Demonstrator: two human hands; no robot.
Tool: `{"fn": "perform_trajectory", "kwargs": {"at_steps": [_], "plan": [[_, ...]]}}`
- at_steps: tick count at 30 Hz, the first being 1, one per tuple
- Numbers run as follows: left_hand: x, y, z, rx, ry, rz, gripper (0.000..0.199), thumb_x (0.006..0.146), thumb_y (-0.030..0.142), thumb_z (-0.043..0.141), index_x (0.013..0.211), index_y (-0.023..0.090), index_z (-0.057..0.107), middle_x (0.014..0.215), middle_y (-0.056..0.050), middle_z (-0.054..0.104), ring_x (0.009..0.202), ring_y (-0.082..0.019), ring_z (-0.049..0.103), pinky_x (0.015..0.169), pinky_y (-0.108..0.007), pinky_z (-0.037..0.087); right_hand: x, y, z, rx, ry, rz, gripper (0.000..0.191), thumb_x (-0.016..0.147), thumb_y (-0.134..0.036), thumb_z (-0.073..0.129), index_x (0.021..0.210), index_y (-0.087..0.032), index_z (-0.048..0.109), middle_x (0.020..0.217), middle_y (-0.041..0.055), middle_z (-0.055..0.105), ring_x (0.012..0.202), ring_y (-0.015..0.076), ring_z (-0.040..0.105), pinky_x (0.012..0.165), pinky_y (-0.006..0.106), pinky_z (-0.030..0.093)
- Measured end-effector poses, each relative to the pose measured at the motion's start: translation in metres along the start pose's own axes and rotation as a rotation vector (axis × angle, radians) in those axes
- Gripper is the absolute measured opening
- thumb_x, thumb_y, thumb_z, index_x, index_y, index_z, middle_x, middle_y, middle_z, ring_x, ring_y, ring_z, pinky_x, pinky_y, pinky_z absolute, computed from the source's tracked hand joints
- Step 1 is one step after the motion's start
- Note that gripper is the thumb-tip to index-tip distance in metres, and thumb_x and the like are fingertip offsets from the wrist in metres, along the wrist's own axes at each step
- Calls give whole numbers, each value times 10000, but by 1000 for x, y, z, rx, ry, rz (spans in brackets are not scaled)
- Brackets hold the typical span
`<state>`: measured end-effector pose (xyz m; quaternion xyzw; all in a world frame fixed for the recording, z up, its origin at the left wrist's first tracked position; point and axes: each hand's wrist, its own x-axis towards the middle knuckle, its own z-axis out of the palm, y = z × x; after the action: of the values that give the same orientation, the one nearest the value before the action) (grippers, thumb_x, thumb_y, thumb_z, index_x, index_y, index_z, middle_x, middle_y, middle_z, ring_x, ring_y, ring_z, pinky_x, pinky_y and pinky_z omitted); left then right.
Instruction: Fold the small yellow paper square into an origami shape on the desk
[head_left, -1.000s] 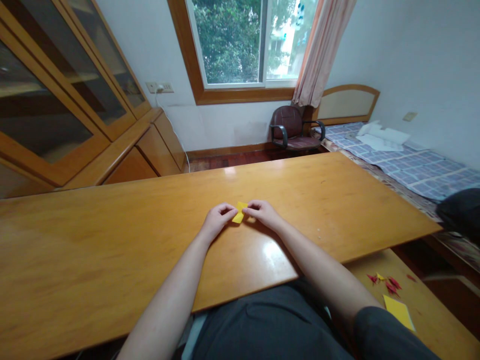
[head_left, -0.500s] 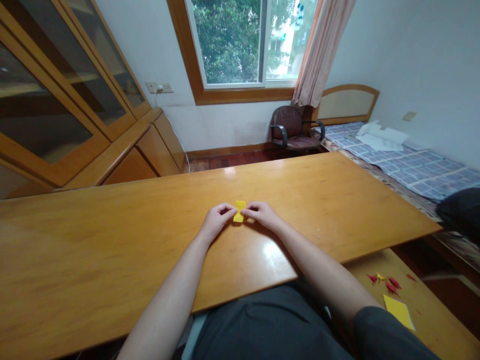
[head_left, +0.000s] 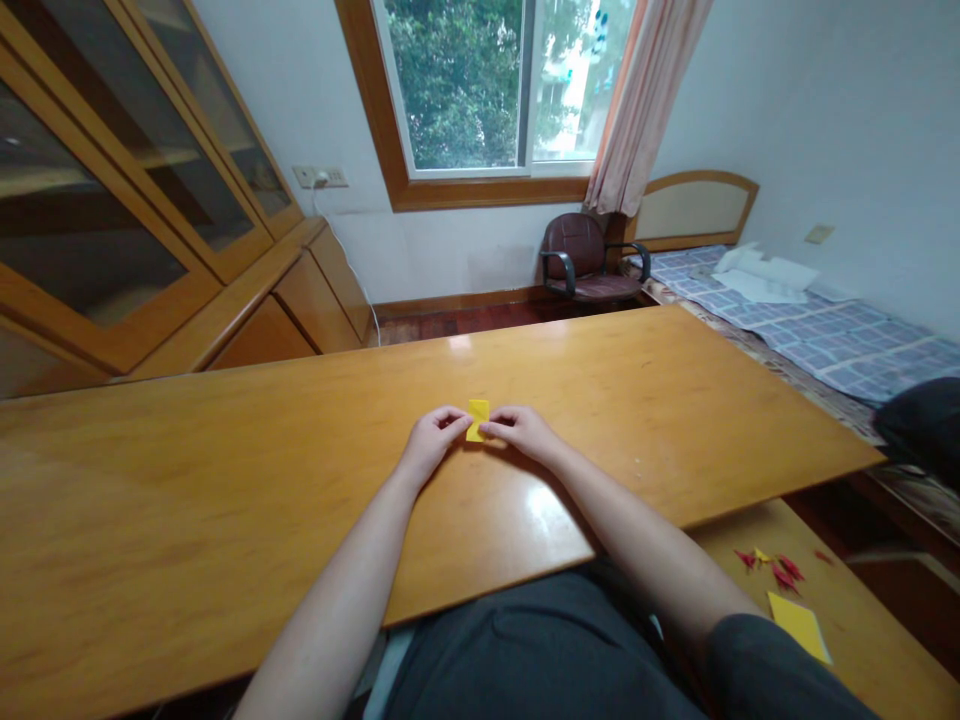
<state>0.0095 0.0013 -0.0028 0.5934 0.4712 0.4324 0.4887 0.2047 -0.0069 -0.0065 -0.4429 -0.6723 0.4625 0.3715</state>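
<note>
At the tan wooden table [head_left: 225, 500], left hand [head_left: 435, 437] and right hand [head_left: 526, 432] pinch a yellow paper rectangle [head_left: 478, 408], now turned straighter, seemingly better aligned.

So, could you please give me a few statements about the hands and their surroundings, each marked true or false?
1. The left hand and the right hand both hold the small yellow paper. True.
2. The yellow sheet lies on the bed. False: it lies on the lower surface at the person's right.
3. Small red pieces lie near that sheet. True.
4. The armchair is bright green. False: it is dark red with black armrests.
</note>
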Motion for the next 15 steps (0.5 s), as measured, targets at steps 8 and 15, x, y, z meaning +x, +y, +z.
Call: {"fn": "perform_trajectory", "kwargs": {"at_steps": [8, 15], "plan": [[-1, -1, -1, 28, 36, 23, 259, 690, 405, 719, 716, 151, 678, 690, -9, 648, 665, -145, 553, 662, -247, 420, -1, 2, -2, -13, 1, 12, 307, 803, -417, 631, 787, -128, 734, 733, 45, 708, 658, 152, 591, 598, 235, 411], [0, -3, -3, 10, 69, 37, 263, 695, 417, 709, 718, 156, 680, 694, -12, 652, 673, -153, 557, 671, -252, 425, 0, 1, -2, -14, 11, -26, 323, 820, -433, 612, 849, -140, 745, 794, 55, 723, 724, 172, 612, 661, 256, 441]]}}
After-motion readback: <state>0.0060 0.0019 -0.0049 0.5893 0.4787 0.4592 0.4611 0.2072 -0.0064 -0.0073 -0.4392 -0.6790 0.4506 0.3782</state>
